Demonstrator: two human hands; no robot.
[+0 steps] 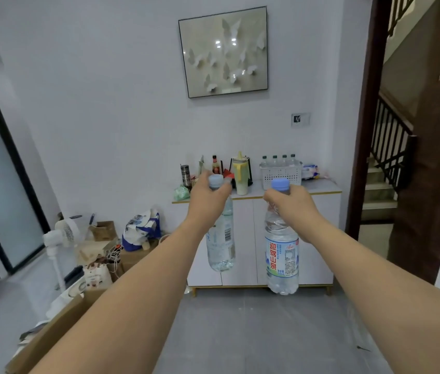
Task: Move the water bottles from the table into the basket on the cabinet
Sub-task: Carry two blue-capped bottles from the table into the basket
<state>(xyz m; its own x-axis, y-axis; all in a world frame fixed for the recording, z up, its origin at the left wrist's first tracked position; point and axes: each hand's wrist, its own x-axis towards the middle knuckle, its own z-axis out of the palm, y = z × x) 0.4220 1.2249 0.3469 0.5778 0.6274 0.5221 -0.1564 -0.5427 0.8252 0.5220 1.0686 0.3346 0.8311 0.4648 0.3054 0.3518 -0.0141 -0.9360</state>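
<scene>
My left hand (208,197) grips a clear water bottle (221,238) by its neck, just under the blue cap; the bottle hangs upright. Another water bottle (282,255) with a blue and white label hangs from my right hand (291,205), held the same way. Both arms are stretched out in front of me, well short of the white cabinet (243,238). A white perforated basket (281,175) stands on the cabinet top at the right, with several green-capped bottles (279,159) upright inside it.
Left of the basket on the cabinet top stand a yellow-lidded jug (240,174), a dark tumbler (185,175) and sauce bottles. A white fan (64,236), bags and cardboard boxes (51,327) crowd the floor at left. Grey floor stretches ahead; a doorway to stairs (386,171) opens at right.
</scene>
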